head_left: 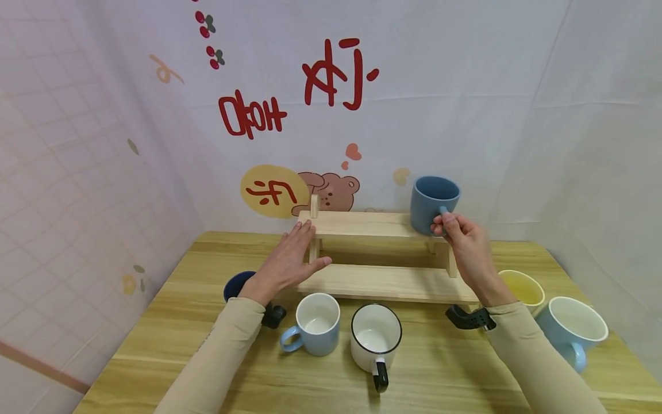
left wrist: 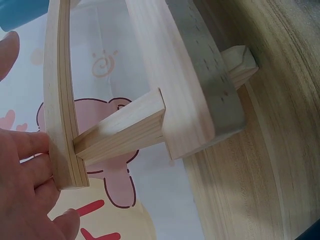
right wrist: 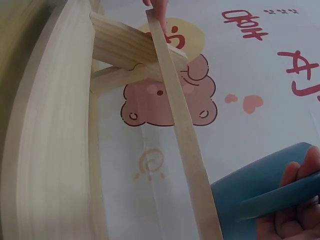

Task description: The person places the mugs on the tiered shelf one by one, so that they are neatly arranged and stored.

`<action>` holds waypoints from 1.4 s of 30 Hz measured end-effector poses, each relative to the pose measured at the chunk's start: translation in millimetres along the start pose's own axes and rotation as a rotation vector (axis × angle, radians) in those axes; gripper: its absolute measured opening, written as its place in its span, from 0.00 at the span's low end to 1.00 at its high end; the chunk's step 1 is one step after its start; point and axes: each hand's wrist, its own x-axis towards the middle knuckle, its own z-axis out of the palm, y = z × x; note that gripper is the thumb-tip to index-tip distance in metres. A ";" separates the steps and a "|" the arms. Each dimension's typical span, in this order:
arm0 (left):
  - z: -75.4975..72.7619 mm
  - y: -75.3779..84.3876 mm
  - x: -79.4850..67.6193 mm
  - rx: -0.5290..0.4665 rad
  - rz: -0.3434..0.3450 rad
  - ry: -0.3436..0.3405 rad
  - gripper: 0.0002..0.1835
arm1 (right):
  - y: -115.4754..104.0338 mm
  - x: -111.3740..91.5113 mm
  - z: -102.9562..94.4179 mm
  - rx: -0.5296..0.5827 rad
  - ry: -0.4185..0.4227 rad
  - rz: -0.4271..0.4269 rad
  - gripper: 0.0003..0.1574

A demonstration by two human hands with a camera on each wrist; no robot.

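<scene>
A two-tier wooden rack (head_left: pixel 385 282) stands on the table against the backdrop. At the right end of its upper shelf (head_left: pixel 362 224), a dusty-blue mug (head_left: pixel 428 210) sits upright. My right hand (head_left: pixel 468 247) grips this mug by its handle, fingers curled through it; the right wrist view shows the handle (right wrist: pixel 280 197) in the grasp. My left hand (head_left: pixel 287 261) rests on the left end of the upper shelf with extended fingers. In the left wrist view its fingertips (left wrist: pixel 37 145) touch the edge of the shelf board (left wrist: pixel 60 110).
In front of the rack stand a light-blue mug (head_left: pixel 326 339) and a white mug with black rim (head_left: pixel 367 353). A navy mug (head_left: pixel 235 286) is partly behind my left arm. A yellow cup (head_left: pixel 530 290) and another light-blue mug (head_left: pixel 555 330) stand at the right.
</scene>
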 end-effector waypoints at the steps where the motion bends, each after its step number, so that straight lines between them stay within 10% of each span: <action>1: 0.2 -0.2 0.0 0.000 -0.001 -0.002 0.53 | 0.7 0.6 0.1 -0.020 0.004 0.000 0.19; 21: 2.7 -3.0 4.2 0.023 -0.009 -0.027 0.52 | -8.1 -26.6 -8.9 -0.694 -0.035 -0.040 0.28; 42: -2.3 -0.6 2.0 0.044 -0.011 -0.013 0.52 | -34.2 -102.1 2.8 -0.772 -0.147 -0.129 0.23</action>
